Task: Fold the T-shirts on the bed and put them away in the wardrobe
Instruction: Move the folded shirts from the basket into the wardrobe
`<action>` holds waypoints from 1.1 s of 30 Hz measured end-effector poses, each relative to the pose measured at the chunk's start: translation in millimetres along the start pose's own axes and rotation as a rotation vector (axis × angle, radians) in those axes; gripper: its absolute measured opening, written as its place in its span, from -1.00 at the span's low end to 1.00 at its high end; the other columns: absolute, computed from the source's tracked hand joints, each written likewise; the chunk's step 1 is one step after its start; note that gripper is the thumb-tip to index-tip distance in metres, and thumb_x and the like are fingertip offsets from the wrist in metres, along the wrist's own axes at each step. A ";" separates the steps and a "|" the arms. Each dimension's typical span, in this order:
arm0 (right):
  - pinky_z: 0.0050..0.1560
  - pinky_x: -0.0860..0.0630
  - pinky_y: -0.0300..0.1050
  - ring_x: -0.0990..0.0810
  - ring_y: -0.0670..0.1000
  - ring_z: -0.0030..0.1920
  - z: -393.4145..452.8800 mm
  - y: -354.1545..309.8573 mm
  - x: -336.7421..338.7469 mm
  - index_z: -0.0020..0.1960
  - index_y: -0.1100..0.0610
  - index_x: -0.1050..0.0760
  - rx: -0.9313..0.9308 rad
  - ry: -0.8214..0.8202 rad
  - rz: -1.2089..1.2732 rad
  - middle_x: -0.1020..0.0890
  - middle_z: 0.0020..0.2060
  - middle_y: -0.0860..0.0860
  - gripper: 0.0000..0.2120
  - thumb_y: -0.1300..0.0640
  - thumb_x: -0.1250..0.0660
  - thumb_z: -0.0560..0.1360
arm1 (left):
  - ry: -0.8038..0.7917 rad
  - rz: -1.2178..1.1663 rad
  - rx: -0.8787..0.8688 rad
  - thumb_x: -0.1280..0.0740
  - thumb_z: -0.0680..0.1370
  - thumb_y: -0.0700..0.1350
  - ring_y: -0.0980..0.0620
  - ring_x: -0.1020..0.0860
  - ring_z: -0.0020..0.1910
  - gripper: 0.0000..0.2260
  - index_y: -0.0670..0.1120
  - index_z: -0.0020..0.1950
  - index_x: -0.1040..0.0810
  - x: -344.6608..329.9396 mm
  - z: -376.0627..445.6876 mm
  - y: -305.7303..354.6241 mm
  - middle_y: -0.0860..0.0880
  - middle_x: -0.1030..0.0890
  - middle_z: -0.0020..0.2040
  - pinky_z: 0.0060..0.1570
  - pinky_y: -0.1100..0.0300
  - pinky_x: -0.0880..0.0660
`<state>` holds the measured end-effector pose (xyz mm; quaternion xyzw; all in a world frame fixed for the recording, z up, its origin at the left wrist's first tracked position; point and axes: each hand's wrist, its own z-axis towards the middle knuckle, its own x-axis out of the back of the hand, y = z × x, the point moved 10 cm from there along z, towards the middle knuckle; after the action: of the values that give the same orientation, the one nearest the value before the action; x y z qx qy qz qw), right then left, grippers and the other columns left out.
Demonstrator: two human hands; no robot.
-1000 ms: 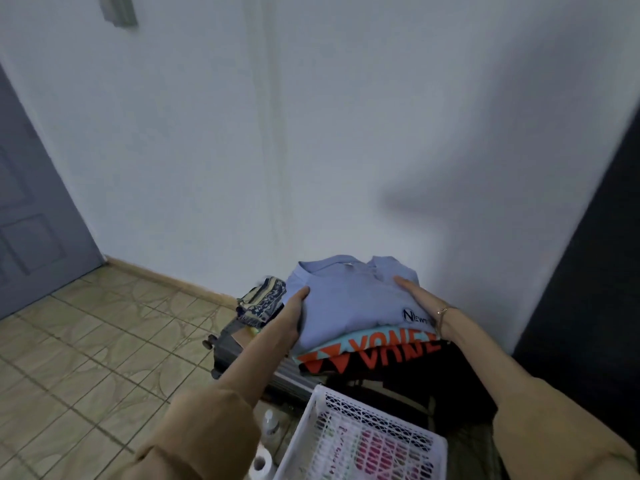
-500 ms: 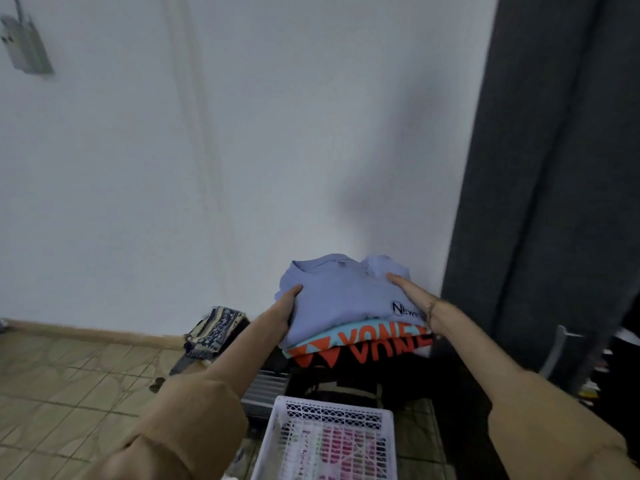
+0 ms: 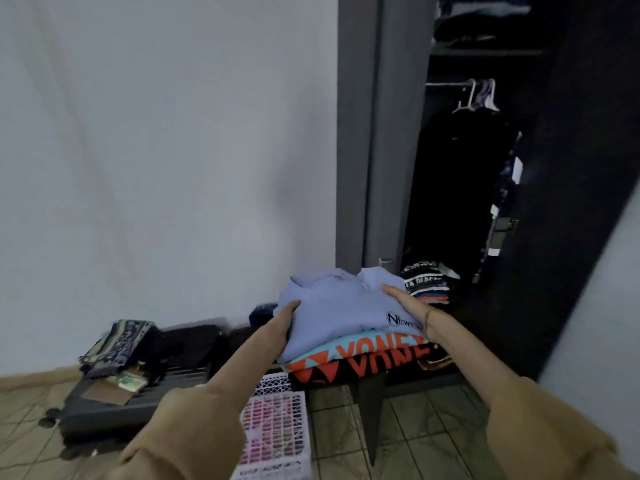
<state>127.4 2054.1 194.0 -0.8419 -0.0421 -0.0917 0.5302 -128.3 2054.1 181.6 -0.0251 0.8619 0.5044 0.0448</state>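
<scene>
White plaster wall (image 3: 166,150) on the left, dark open wardrobe (image 3: 460,188) on the right with folded clothes (image 3: 427,284) low inside. Glossy tiled floor (image 3: 346,427) below, a white lattice basket (image 3: 273,427) on it. Soft folded T-shirt stack (image 3: 349,327), lilac on top, held up before the wardrobe, left hand (image 3: 282,323) and right hand (image 3: 410,306) clasping its sides.

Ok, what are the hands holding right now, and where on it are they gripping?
A stack of folded T-shirts: the left hand grips its left side, the right hand its right side, thumbs on the top light-blue shirt.
</scene>
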 end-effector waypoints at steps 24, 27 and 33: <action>-0.11 -0.55 -0.03 -0.62 0.18 -0.15 -85.6 137.1 371.6 0.13 0.25 -0.55 -0.153 0.504 0.298 -0.66 -0.14 0.25 -0.34 -0.32 -0.28 0.39 | -0.519 0.216 0.042 -0.26 0.54 0.00 -0.17 -0.54 -0.05 -0.65 -0.24 0.17 -0.52 -419.4 11.6 -38.0 -0.25 -0.58 0.08 -0.17 0.08 -0.47; -0.16 -0.54 -0.06 -0.62 0.17 -0.17 -51.5 126.7 395.1 0.11 0.25 -0.55 -0.151 0.482 0.301 -0.65 -0.17 0.24 -0.35 -0.33 -0.25 0.41 | -0.499 0.232 0.009 -0.23 0.57 -0.01 -0.15 -0.53 -0.15 -0.66 -0.24 0.16 -0.52 -448.1 41.5 -22.6 -0.23 -0.57 -0.01 -0.18 0.06 -0.46; -0.26 -0.51 -0.09 -0.59 0.15 -0.26 20.7 97.6 438.2 -0.03 0.24 -0.55 -0.160 0.436 0.310 -0.65 -0.31 0.21 -0.46 -0.28 -0.22 0.47 | -0.435 0.258 -0.033 -0.20 0.60 -0.04 -0.12 -0.48 -0.26 -0.75 -0.21 0.05 -0.51 -491.2 101.8 21.3 -0.18 -0.54 -0.19 -0.31 0.12 -0.39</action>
<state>575.3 2018.9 186.1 -0.8378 0.2097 -0.1913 0.4663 363.8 2152.2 200.9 0.1936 0.8197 0.5137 0.1638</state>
